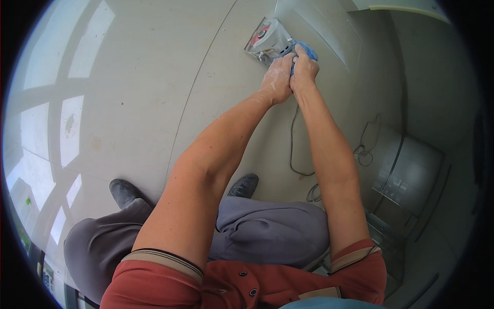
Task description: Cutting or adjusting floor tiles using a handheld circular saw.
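At the top centre, a hand-held power cutter (270, 40) with a silver guard, a red disc part, a metal base plate and a blue body sits low over the pale surface. My left hand (278, 77) is closed around the near part of the tool, with pale dust on the skin. My right hand (304, 69) grips the blue body just to its right, thumb forward. The two hands are close together. A grey cord (292, 144) runs from the tool down between my forearms.
The glossy tiled floor (134, 77) shows window reflections at left and thin seam lines. My shoes (123, 191) and bent knees are below. At right lie coiled cord (364, 154) and a grey metal sheet-like object (401, 175). A pale panel edge (401, 9) runs along the top right.
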The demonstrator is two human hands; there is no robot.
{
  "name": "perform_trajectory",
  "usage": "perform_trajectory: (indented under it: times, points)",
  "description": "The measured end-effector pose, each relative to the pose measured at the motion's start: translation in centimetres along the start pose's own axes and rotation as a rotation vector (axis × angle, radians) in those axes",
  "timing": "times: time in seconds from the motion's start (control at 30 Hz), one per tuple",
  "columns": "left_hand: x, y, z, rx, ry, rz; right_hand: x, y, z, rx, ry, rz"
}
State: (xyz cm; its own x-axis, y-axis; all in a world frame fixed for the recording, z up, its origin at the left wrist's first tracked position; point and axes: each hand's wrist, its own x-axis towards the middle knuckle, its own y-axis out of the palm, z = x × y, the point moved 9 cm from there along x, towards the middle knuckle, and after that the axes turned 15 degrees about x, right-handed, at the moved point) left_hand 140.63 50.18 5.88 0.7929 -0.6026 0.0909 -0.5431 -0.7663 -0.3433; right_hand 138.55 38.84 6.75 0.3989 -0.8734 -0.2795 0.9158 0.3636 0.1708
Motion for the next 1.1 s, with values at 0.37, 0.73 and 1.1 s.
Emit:
perform_trajectory:
  times: [0.37, 0.73, 1.1]
  points:
    - [0.0, 0.1, 0.0, -0.016, -0.002, -0.051, 0.3, -0.2, -0.2, -0.030, 0.006, -0.007]
    - [-0.1, 0.2, -0.1, -0.026, -0.032, -0.059, 0.2, 0.1, 0.0, -0.069, 0.049, 0.023]
    - [0.1, 0.0, -0.3, -0.059, -0.057, -0.061, 0.4, 0.4, 0.2, -0.091, 0.039, 0.047]
